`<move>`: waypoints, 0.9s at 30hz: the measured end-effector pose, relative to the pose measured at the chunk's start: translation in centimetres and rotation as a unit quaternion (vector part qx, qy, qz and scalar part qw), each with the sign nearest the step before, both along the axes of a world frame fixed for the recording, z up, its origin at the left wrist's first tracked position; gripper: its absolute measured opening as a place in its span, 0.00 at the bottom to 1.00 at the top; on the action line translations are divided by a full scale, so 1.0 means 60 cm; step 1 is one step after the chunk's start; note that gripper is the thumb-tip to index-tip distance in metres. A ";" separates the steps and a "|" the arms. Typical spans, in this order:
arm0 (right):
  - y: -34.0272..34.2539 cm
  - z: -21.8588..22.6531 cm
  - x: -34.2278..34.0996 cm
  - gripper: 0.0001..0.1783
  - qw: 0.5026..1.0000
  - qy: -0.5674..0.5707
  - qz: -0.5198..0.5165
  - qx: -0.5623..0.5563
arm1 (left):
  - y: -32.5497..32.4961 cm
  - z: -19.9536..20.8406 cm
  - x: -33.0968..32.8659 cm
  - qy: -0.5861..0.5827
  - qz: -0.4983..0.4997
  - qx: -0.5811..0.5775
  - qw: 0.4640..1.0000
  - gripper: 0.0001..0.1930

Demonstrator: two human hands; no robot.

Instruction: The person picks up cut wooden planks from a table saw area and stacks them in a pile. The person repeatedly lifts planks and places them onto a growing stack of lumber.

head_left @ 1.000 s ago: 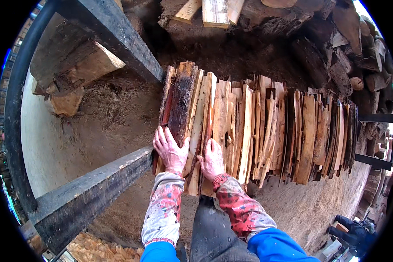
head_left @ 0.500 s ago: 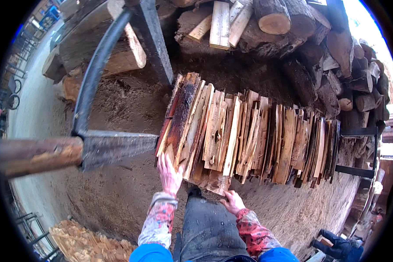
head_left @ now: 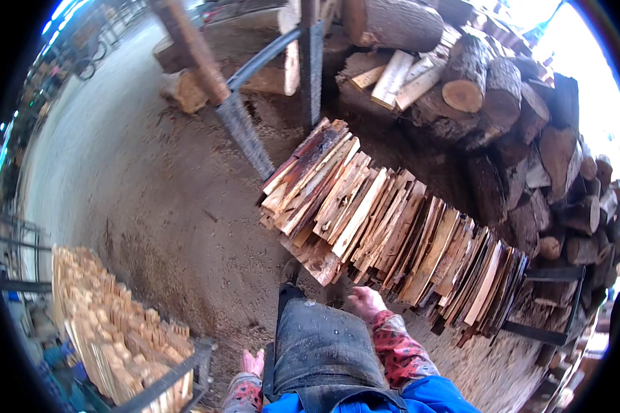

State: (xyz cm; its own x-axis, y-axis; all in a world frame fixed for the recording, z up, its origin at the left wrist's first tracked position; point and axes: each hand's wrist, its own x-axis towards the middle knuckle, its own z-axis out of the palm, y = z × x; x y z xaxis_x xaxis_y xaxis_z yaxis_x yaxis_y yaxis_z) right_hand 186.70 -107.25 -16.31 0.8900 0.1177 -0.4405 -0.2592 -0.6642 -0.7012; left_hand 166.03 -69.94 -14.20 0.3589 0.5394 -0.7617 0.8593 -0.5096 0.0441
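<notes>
A long stack of split firewood (head_left: 393, 234) lies across the middle, its thin sticks packed side by side. The near left end has a wider, flat slab (head_left: 317, 260) jutting out below the other pieces. My right hand (head_left: 366, 303) is close to the near edge of the stack, its fingers loosely bent, with nothing visible in them. Down beside my left leg, away from the wood, is my left hand (head_left: 253, 362), its fingers apart and holding nothing.
A black metal frame with a wooden handle (head_left: 196, 55) rises at the stack's far left end; another metal bracket (head_left: 541, 334) is at its right end. Logs (head_left: 465, 76) are piled behind and right. A rack of split wood (head_left: 117, 323) stands at lower left.
My left hand has left the stack's left end and dropped to my side. My right hand has come off the slab's corner. The view has turned left, bringing the wood rack further in.
</notes>
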 end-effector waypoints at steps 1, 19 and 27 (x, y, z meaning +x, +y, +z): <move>-0.029 -0.005 -0.010 0.20 1.000 0.009 0.006 -0.016 | -0.018 0.006 -0.038 -0.016 0.021 0.005 1.000 0.37; -0.043 -0.039 -0.323 0.24 0.932 0.085 0.315 -0.157 | -0.191 -0.102 -0.577 -0.269 0.430 -0.107 0.855 0.22; 0.234 0.044 -0.518 0.23 0.869 0.020 0.487 -0.079 | -0.263 -0.013 -0.844 -0.357 0.640 -0.112 0.671 0.13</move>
